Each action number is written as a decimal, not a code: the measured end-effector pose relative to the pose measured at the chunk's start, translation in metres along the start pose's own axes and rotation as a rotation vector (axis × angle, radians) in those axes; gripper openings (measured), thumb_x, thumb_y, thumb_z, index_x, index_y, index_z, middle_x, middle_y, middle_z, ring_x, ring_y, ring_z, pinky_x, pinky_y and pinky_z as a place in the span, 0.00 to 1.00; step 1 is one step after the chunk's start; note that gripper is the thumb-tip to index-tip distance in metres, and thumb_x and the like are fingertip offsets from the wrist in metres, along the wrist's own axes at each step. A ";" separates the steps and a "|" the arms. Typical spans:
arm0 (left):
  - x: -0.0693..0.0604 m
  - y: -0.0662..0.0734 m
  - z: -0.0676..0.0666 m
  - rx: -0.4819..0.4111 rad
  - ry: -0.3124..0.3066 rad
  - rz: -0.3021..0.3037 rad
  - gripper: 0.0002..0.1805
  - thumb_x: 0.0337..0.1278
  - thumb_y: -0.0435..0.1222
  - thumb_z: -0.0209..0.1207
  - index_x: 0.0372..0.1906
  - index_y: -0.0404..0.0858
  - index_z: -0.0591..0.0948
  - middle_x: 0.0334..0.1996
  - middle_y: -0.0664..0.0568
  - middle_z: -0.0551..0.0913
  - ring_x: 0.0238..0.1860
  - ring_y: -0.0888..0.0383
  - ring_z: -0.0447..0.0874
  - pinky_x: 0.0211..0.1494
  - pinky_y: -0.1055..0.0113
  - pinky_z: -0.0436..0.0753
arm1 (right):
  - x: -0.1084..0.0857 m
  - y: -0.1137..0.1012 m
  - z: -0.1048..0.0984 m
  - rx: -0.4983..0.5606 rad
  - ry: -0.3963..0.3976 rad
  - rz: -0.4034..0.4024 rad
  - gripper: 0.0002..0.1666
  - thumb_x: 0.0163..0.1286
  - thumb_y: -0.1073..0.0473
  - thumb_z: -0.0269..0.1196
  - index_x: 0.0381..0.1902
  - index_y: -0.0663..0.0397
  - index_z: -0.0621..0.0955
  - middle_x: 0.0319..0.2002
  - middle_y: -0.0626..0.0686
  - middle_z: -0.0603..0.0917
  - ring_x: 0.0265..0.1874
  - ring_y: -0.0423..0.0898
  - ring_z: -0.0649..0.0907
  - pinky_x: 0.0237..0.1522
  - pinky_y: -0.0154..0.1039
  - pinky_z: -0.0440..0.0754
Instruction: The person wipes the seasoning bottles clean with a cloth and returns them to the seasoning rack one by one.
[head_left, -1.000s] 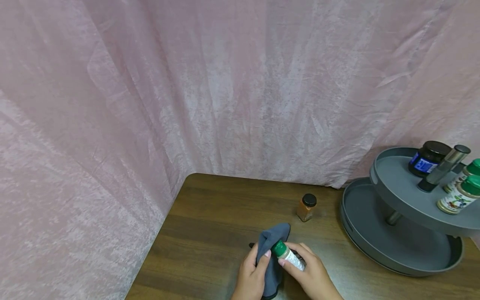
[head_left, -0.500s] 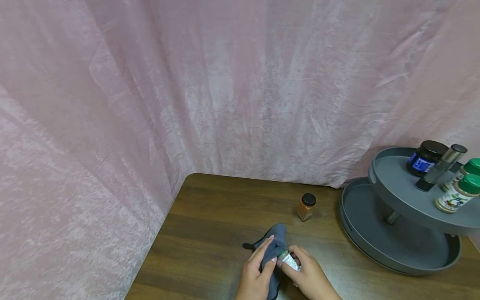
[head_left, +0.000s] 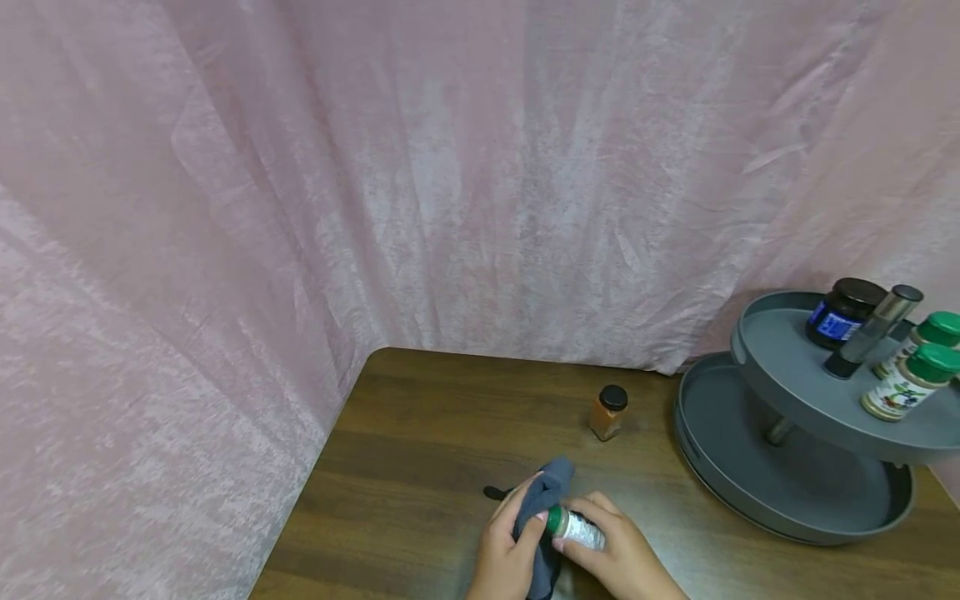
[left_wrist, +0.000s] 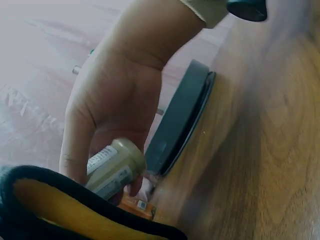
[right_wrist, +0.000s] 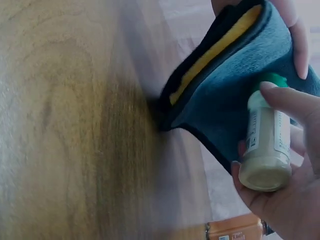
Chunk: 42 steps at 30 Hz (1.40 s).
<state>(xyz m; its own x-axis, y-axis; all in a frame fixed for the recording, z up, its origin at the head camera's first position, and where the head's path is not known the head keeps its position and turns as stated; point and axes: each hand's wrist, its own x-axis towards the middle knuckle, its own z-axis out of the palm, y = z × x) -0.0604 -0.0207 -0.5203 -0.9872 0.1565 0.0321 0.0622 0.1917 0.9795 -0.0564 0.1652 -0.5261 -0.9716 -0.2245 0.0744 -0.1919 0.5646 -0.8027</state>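
Observation:
Low in the head view, my left hand (head_left: 504, 546) grips a blue-grey cloth (head_left: 553, 483), whose yellow inner side shows in the right wrist view. My right hand (head_left: 618, 543) holds a small spice bottle (head_left: 583, 531) with a green cap and white label, tilted so that its cap points left at the cloth. The right wrist view has the thumb near the cap and the fingers round the body of the spice bottle (right_wrist: 267, 145). From the left wrist, the bottle's base (left_wrist: 131, 155) is seen beyond the cloth (left_wrist: 95, 200).
An orange-brown spice jar (head_left: 606, 414) with a black lid stands on the wooden table (head_left: 420, 433) beyond the hands. On the right is a grey two-tier tray stand (head_left: 787, 521); its upper tier bears a dark jar (head_left: 843, 312), a clear grinder-like bottle (head_left: 873, 332) and green-capped bottles (head_left: 903, 390).
The cloth covered the bottle's green cap half a second ago; now the cap shows again. The bottle lies more level than a second ago. The head view has shifted slightly.

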 end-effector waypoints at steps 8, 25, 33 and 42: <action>-0.003 0.002 -0.004 -0.223 0.005 -0.114 0.20 0.75 0.44 0.53 0.65 0.43 0.77 0.58 0.46 0.84 0.53 0.66 0.83 0.56 0.74 0.79 | -0.001 -0.007 0.002 0.086 0.062 0.075 0.25 0.63 0.42 0.71 0.58 0.29 0.80 0.49 0.39 0.83 0.44 0.34 0.80 0.45 0.33 0.81; -0.006 0.005 0.003 -0.190 -0.016 -0.133 0.34 0.63 0.33 0.59 0.74 0.49 0.69 0.64 0.51 0.81 0.60 0.66 0.78 0.61 0.77 0.73 | 0.000 -0.010 0.022 0.237 0.217 0.110 0.18 0.60 0.55 0.75 0.48 0.37 0.83 0.40 0.40 0.81 0.38 0.33 0.81 0.42 0.32 0.84; -0.009 0.001 0.008 -0.181 -0.007 -0.136 0.29 0.66 0.37 0.60 0.71 0.49 0.73 0.60 0.52 0.84 0.56 0.65 0.81 0.60 0.75 0.75 | 0.002 -0.011 0.021 0.363 0.188 0.223 0.18 0.63 0.59 0.72 0.50 0.53 0.82 0.41 0.51 0.82 0.37 0.35 0.82 0.41 0.30 0.85; -0.007 -0.002 0.012 -0.132 -0.011 -0.088 0.29 0.66 0.34 0.57 0.72 0.48 0.73 0.65 0.48 0.80 0.60 0.64 0.78 0.63 0.77 0.73 | 0.004 -0.009 0.017 0.404 0.225 0.305 0.19 0.67 0.55 0.70 0.52 0.55 0.81 0.39 0.52 0.85 0.35 0.37 0.84 0.38 0.31 0.84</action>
<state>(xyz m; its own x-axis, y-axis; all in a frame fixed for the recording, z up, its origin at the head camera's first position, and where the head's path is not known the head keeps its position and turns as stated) -0.0517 -0.0107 -0.5251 -0.9862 0.1558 -0.0563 -0.0448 0.0764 0.9961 -0.0566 0.1460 -0.5287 -0.9890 0.1019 -0.1076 0.1277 0.2176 -0.9676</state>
